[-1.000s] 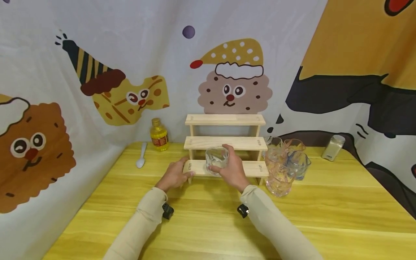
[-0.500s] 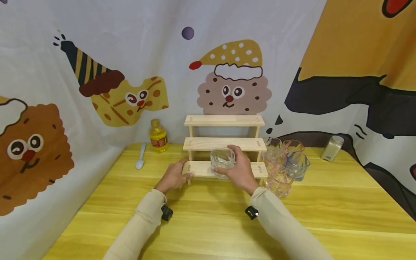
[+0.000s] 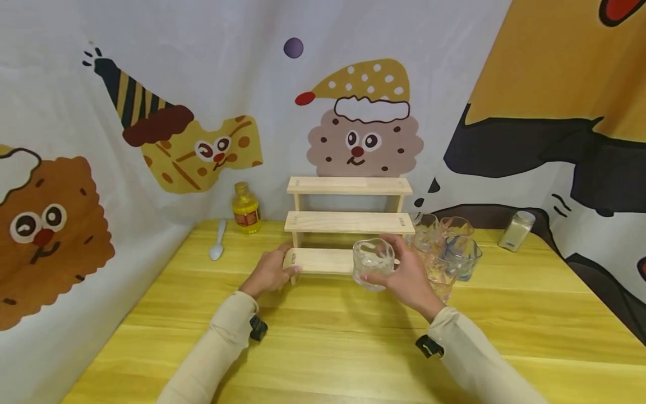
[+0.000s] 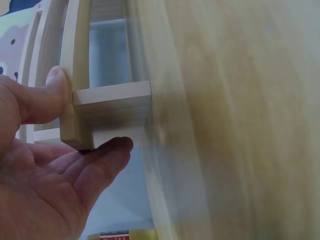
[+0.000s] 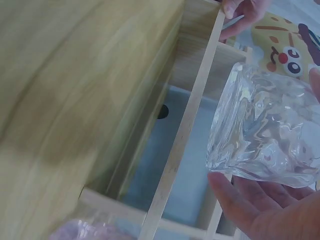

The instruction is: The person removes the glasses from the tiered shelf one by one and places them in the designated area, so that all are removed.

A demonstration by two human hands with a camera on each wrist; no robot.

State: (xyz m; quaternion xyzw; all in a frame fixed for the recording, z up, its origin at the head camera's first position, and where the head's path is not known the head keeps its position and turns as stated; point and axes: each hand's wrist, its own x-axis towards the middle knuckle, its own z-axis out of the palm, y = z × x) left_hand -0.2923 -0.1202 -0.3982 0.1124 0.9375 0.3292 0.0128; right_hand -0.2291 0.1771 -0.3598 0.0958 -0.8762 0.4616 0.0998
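Observation:
My left hand [image 3: 268,272] grips the left end of the lowest board of a three-step wooden shelf [image 3: 323,260]. In the left wrist view its thumb [image 4: 50,97] presses the board's edge, with the fingers around the board's end. My right hand [image 3: 413,285] holds a clear, wavy-sided glass [image 3: 372,262] between thumb and fingers. The glass overlaps the right part of the lowest step in the head view. Seen from the right wrist, the glass [image 5: 265,125] is beside the shelf's boards, the fingers along one side of it.
Right of the shelf, several tinted glasses cluster, including a blue glass [image 3: 461,258] and a pink one [image 3: 440,278], partly behind my right hand. A shaker jar [image 3: 517,231] stands farther right. To the left are a yellow oil bottle [image 3: 247,210] and a pale spoon [image 3: 217,244].
My right hand has moved the clear glass to the right and towards me, from the middle of the lowest step to its right part. The left hand stays on the shelf.

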